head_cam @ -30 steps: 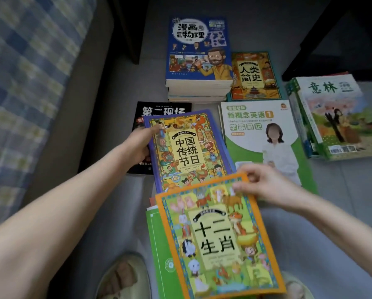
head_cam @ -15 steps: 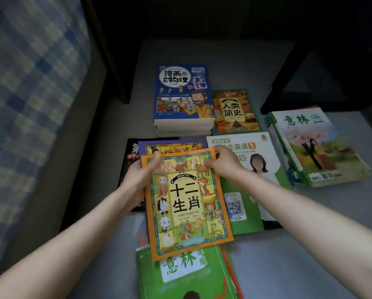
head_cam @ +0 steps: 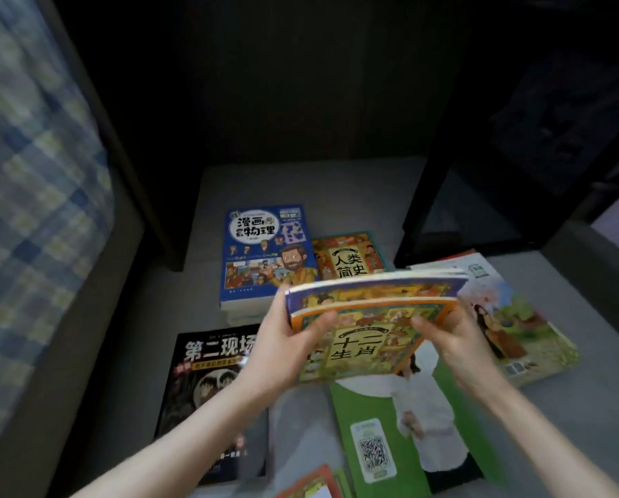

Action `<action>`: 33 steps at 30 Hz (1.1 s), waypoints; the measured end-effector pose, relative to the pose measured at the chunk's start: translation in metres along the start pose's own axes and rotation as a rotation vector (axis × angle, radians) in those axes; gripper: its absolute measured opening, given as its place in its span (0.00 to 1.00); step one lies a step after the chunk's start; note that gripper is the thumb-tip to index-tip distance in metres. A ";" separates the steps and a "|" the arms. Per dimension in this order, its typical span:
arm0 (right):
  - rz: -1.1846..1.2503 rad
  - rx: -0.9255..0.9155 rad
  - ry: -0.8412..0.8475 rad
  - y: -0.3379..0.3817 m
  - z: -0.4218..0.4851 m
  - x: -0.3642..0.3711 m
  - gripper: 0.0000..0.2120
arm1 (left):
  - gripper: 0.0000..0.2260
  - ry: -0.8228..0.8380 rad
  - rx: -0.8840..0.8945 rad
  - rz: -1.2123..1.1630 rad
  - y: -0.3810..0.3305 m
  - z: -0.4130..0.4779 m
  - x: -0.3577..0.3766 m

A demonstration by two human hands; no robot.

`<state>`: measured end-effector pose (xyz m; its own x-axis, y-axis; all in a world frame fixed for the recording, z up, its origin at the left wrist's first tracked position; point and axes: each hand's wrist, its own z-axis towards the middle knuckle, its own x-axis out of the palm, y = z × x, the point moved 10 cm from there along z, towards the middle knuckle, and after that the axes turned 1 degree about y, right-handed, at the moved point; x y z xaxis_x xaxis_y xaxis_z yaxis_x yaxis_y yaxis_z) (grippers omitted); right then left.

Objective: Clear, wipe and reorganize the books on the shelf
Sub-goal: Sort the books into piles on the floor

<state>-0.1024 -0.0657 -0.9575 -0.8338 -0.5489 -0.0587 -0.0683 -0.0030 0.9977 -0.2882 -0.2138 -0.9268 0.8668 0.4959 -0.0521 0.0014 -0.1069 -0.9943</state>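
A pair of picture books (head_cam: 372, 318) is gripped between the left hand (head_cam: 282, 354) and the right hand (head_cam: 455, 350) and is held in the air above the grey floor (head_cam: 300, 418), tilted with the far edge raised. The orange-bordered book (head_cam: 358, 348) lies uppermost, its cover crowded with cartoon animals around a pale title panel. The purple-bordered book (head_cam: 372, 291) is stacked beneath it, and its far edge shows beyond the orange one.

Half a second earlier the orange-bordered book lay flat on the purple one on the floor, with only fingertips at its top corners. Both books have since been lifted, and more of the black book (head_cam: 207, 389) has been uncovered.

The left thumb (head_cam: 322, 319) is laid across the cover near its left edge, with the fingers hidden underneath. The right thumb (head_cam: 422, 327) is pressed on the cover near the right edge, with the fingers curled behind. Both forearms are stretched forward from the lower edge.

Below the lifted pair a green-and-white workbook (head_cam: 372, 425) lies flat. Further back a blue comic book (head_cam: 261, 253) tops a stack, with a teal-edged history book (head_cam: 347, 262) just beside it. A stack of magazines (head_cam: 516, 318) lies to the right, and plaid bedding (head_cam: 31, 174) is seen at the left.
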 end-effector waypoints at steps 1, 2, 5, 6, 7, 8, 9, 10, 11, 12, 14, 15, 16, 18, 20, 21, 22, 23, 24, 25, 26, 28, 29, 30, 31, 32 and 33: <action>-0.100 0.050 0.027 -0.019 0.000 -0.003 0.17 | 0.19 0.020 -0.039 0.027 0.010 0.006 0.006; -0.190 0.107 0.072 -0.041 -0.001 -0.002 0.13 | 0.19 0.021 -0.073 0.043 0.020 0.010 0.009; -0.287 0.235 0.144 -0.088 -0.006 0.004 0.13 | 0.16 -0.046 -0.110 0.041 0.036 0.026 0.011; -0.277 0.247 0.121 -0.093 -0.005 0.004 0.13 | 0.14 -0.077 -0.133 0.006 0.036 0.032 0.011; -0.252 0.254 0.097 -0.094 -0.005 0.005 0.14 | 0.13 -0.114 -0.163 -0.045 0.037 0.038 0.012; -0.219 0.270 0.075 -0.095 -0.005 0.006 0.14 | 0.12 -0.165 -0.211 -0.106 0.041 0.045 0.012; -0.184 0.292 0.053 -0.098 -0.004 0.004 0.14 | 0.11 -0.222 -0.271 -0.177 0.047 0.051 0.012; -0.162 0.320 0.027 -0.099 -0.006 0.001 0.13 | 0.12 -0.277 -0.345 -0.238 0.058 0.058 0.011; -0.150 0.344 -0.002 -0.101 -0.007 -0.007 0.12 | 0.13 -0.318 -0.411 -0.284 0.066 0.063 0.011; -0.138 0.361 -0.021 -0.101 -0.009 -0.015 0.12 | 0.14 -0.344 -0.476 -0.315 0.072 0.067 0.012; -0.093 0.395 -0.006 -0.104 -0.012 -0.031 0.13 | 0.17 -0.334 -0.600 -0.333 0.081 0.076 0.019; -0.044 0.420 -0.001 -0.106 -0.015 -0.037 0.12 | 0.16 -0.293 -0.647 -0.321 0.081 0.080 0.025; 0.027 0.451 -0.019 -0.109 -0.018 -0.042 0.12 | 0.12 -0.257 -0.679 -0.301 0.078 0.082 0.031; 0.175 0.502 -0.103 -0.113 -0.020 -0.052 0.11 | 0.04 -0.183 -0.668 -0.287 0.066 0.091 0.044; 0.291 0.541 -0.143 -0.114 -0.012 -0.056 0.12 | 0.05 -0.139 -0.621 -0.279 0.053 0.099 0.053; 0.327 0.558 -0.140 -0.113 -0.003 -0.056 0.13 | 0.07 -0.118 -0.597 -0.261 0.049 0.104 0.057; 0.357 0.570 -0.129 -0.110 0.007 -0.056 0.15 | 0.08 -0.101 -0.579 -0.241 0.045 0.108 0.060; 0.372 0.577 -0.115 -0.105 0.017 -0.055 0.15 | 0.09 -0.092 -0.570 -0.217 0.043 0.111 0.061; 0.379 0.578 -0.095 -0.100 0.026 -0.052 0.13 | 0.08 -0.093 -0.564 -0.179 0.042 0.115 0.060; 0.377 0.583 -0.076 -0.096 0.036 -0.049 0.09 | 0.08 -0.104 -0.554 -0.124 0.041 0.118 0.056; 0.378 0.593 -0.068 -0.094 0.045 -0.045 0.06 | 0.08 -0.115 -0.528 -0.067 0.039 0.123 0.052; 0.396 0.603 -0.081 -0.091 0.063 -0.041 0.05 | 0.11 -0.106 -0.455 0.044 0.034 0.133 0.044; 0.403 0.587 -0.104 -0.092 0.074 -0.042 0.05 | 0.13 -0.086 -0.420 0.084 0.031 0.137 0.042; 0.387 0.556 -0.133 -0.091 0.085 -0.044 0.05 | 0.14 -0.067 -0.380 0.102 0.028 0.142 0.041; 0.335 0.514 -0.166 -0.088 0.095 -0.048 0.05 | 0.12 -0.062 -0.340 0.113 0.022 0.144 0.040; 0.251 0.465 -0.196 -0.084 0.105 -0.052 0.05 | 0.12 -0.080 -0.304 0.116 0.017 0.145 0.036; 0.158 0.415 -0.221 -0.079 0.115 -0.054 0.05 | 0.12 -0.119 -0.272 0.116 0.013 0.146 0.030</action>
<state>-0.1154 0.0601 -1.0370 -0.9446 -0.3257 0.0414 -0.1067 0.4239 0.8994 -0.3353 -0.0747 -0.9550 0.8046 0.5625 -0.1905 0.0527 -0.3872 -0.9205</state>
